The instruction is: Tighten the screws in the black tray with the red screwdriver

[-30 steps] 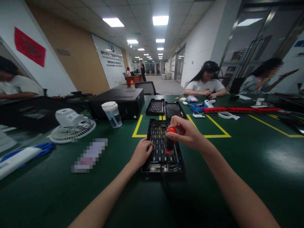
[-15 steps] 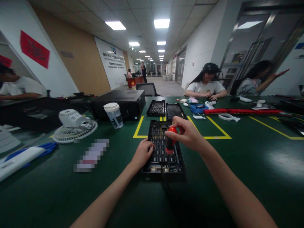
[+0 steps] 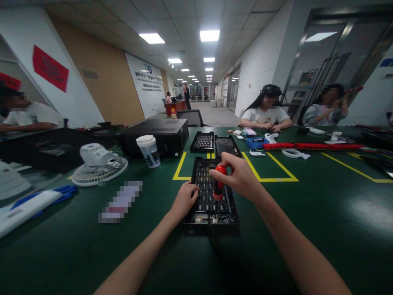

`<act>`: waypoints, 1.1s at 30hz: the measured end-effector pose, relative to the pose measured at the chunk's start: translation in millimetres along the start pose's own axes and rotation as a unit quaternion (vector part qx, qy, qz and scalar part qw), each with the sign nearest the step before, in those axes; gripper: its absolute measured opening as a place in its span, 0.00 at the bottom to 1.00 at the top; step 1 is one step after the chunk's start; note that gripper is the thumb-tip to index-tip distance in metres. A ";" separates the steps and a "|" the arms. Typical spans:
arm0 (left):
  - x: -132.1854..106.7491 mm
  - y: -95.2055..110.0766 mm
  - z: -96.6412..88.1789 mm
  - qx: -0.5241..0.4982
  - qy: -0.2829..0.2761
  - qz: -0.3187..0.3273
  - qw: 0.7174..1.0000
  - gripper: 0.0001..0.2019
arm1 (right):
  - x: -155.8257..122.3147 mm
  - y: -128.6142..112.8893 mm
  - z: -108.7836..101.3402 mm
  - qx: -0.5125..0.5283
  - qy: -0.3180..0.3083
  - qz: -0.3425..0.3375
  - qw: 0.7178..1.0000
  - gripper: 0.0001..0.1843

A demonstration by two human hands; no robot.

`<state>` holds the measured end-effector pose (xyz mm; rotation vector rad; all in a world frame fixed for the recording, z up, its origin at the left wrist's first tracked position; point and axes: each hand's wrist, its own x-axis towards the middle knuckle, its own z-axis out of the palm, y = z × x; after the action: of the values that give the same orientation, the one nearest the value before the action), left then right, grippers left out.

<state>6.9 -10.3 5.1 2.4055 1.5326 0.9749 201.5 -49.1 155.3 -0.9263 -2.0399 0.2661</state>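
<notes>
Tabletop (image 3: 322,217) spreads around black tray (image 3: 196,226) (left hand (image 3: 185,198) apparently on its edge).

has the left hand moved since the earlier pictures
No: against the yellow tape, the left hand keeps its place at the left edge of the black tray.

The head view looks forward and down over the hands (image 3: 184,198).

A red-and-black tool (image 3: 219,184) at five o'clock is partly hidden by the right hand (image 3: 241,177), the tool's tip indistinct against a black tray (image 3: 199,225). Pixelation masks a pale flat item (image 3: 122,201) at eight o'clock; between eight and nine, the left edge crops a white packet (image 3: 32,210).
</notes>
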 end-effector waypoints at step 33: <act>0.2 -2.7 2.0 0.007 0.010 0.001 1.000 0.10 | -12.3 -16.4 24.2 -0.200 0.168 0.040 0.964 0.13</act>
<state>6.0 -8.4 2.5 2.4132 1.5498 0.9952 178.6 -65.8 140.9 -1.2103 -1.7677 -0.2595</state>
